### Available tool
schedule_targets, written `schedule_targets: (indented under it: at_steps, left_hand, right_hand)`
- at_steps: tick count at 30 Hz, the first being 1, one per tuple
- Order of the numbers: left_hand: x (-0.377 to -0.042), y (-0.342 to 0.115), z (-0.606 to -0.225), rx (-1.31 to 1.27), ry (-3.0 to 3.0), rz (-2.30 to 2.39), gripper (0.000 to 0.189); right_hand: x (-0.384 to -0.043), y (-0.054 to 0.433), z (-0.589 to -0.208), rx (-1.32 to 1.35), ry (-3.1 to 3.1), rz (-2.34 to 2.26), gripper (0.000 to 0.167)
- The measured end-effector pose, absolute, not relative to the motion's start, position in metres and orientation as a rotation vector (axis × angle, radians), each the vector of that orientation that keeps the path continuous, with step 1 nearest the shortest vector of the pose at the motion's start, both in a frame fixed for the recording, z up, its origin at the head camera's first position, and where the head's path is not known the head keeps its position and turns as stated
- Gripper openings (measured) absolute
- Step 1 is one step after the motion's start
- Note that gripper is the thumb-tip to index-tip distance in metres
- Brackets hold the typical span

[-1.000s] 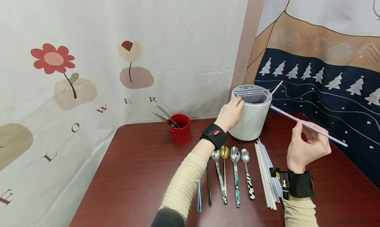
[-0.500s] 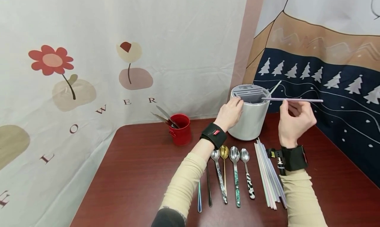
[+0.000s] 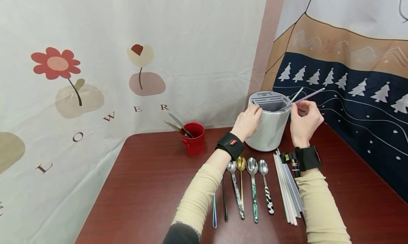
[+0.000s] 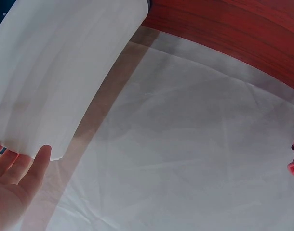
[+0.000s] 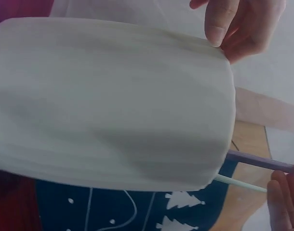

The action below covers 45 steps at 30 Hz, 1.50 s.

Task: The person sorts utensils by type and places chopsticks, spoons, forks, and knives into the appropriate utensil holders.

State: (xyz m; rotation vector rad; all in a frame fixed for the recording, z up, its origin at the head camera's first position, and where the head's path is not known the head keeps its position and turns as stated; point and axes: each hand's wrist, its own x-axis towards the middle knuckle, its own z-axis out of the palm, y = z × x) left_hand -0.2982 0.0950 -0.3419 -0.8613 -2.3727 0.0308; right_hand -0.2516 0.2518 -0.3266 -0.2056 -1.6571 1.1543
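Observation:
A white round utensil holder (image 3: 267, 130) with a grey slotted top stands at the back right of the table. My left hand (image 3: 247, 123) grips its rim at the near left, thumb on the outer wall. My right hand (image 3: 306, 122) pinches a lilac straw (image 3: 310, 95), which slants over the right rim with its lower end inside the large open compartment. A pale green straw (image 3: 298, 94) leans in that same compartment. In the right wrist view both the lilac straw (image 5: 258, 160) and the green straw (image 5: 241, 183) stick out past the rim. The holder's inside is mostly hidden.
Several straws (image 3: 288, 191) lie bundled on the table right of a row of spoons (image 3: 254, 187), one gold (image 3: 241, 164). Slimmer handles (image 3: 214, 212) lie partly under the left forearm. A red bucket (image 3: 194, 141) holding knives stands at the back. Curtains hang behind the table.
My right hand has moved left to the holder, tilting the lilac straw so its lower end dips into the compartment. The left hand stays on the rim.

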Motion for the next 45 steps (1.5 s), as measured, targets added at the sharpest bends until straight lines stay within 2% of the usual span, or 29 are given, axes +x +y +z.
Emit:
schedule_targets:
  at_steps: [10, 16, 23, 33, 45]
  left_hand:
    - [-0.297, 0.095, -0.341, -0.862, -2.397, 0.045, 0.037]
    - [-0.296, 0.095, -0.341, -0.859, -2.405, 0.038, 0.037]
    - [-0.295, 0.095, -0.34, -0.854, -2.424, 0.051, 0.037]
    - [-0.295, 0.095, -0.339, -0.861, -2.422, 0.049, 0.038]
    - [-0.296, 0.095, -0.34, -0.866, -2.375, 0.032, 0.036]
  right_hand:
    - [-0.262, 0.254, -0.331, -0.257, -1.715, 1.18, 0.013]
    - [-0.258, 0.258, -0.337, -0.289, -1.735, 1.201, 0.012]
    - [-0.239, 0.264, -0.358, -0.293, -1.807, 1.221, 0.02]
    - [-0.206, 0.27, -0.383, -0.376, -2.063, 1.135, 0.022]
    - [-0.186, 0.286, -0.404, -0.397, -2.507, 0.996, 0.027]
